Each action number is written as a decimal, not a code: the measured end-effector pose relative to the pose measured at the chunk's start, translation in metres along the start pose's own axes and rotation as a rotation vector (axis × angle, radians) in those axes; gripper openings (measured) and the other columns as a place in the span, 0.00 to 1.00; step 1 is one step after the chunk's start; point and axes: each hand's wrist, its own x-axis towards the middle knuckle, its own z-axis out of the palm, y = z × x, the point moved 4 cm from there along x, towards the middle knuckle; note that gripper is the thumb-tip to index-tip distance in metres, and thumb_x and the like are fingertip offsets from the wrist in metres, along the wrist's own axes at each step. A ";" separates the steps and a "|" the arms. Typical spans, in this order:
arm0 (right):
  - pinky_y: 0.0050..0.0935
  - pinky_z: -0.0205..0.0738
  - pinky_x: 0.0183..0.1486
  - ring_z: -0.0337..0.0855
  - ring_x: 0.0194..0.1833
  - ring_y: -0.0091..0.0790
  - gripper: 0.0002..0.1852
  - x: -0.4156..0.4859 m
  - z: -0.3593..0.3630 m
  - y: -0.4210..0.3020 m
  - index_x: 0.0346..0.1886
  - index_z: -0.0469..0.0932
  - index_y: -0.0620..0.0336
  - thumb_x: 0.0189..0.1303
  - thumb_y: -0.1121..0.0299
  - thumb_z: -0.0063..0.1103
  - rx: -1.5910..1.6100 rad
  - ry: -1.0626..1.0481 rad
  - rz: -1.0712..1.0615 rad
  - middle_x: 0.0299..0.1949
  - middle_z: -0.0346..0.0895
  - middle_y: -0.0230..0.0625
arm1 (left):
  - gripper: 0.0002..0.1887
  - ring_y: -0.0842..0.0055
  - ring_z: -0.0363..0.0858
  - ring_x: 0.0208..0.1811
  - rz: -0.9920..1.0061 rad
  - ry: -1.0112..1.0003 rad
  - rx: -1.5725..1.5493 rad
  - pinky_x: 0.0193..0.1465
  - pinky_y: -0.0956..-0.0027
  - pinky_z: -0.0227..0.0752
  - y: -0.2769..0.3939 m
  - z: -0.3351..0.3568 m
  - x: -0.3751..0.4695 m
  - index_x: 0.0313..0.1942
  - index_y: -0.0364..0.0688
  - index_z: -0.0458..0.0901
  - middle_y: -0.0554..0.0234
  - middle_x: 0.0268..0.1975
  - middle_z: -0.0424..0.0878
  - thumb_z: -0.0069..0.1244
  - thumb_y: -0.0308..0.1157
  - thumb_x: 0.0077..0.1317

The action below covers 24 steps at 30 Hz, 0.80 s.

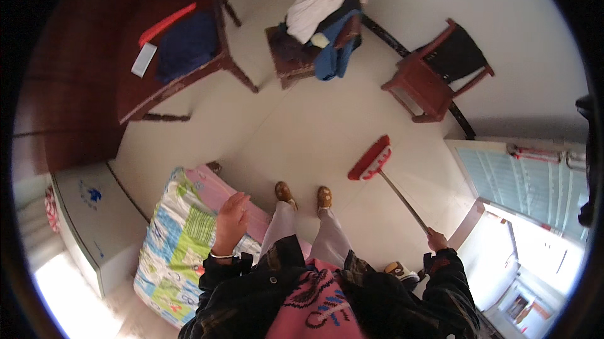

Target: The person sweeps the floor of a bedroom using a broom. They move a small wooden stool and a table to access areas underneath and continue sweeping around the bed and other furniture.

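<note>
My right hand [437, 240] is closed around the metal handle of a broom [370, 159], whose red head with pale bristle or trim marks rests on the tiled floor ahead and to the right of my feet. Nothing shows in my left hand [232, 221], raised at the left with fingers together and slightly bent, a bangle on its wrist. Below that hand lies a patchwork-patterned quilt [174, 244], beside a pink cloth [212, 188]. My brown slippers [324, 197] stand on the floor.
A dark wooden table [179, 89] holds a navy cloth. Clothes cover one chair [295, 72]; a reddish wooden chair [415, 84] stands by the wall. A white cabinet-like appliance [101, 216] is at left, an open doorway [495, 240] at right, and more footwear [400, 270] near my right side.
</note>
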 end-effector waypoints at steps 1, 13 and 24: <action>0.50 0.75 0.37 0.79 0.39 0.53 0.11 -0.008 0.004 0.022 0.45 0.71 0.45 0.60 0.60 0.44 0.001 0.014 0.011 0.35 0.79 0.44 | 0.17 0.56 0.72 0.52 0.038 -0.014 -0.015 0.54 0.59 0.67 0.017 0.011 0.010 0.48 0.39 0.75 0.51 0.51 0.75 0.48 0.27 0.56; 0.45 0.75 0.44 0.80 0.44 0.45 0.12 -0.069 -0.058 0.100 0.40 0.79 0.42 0.58 0.57 0.48 0.110 0.140 0.337 0.39 0.80 0.38 | 0.19 0.66 0.76 0.51 0.068 -0.070 -0.411 0.52 0.67 0.70 0.111 0.032 0.208 0.51 0.38 0.74 0.53 0.50 0.76 0.49 0.28 0.58; 0.39 0.77 0.36 0.83 0.35 0.39 0.09 0.030 -0.197 0.030 0.33 0.82 0.45 0.53 0.59 0.54 -0.121 0.174 0.160 0.30 0.82 0.35 | 0.17 0.80 0.76 0.47 0.039 -0.210 -0.723 0.51 0.75 0.69 0.109 0.073 0.522 0.52 0.35 0.75 0.62 0.48 0.79 0.51 0.28 0.62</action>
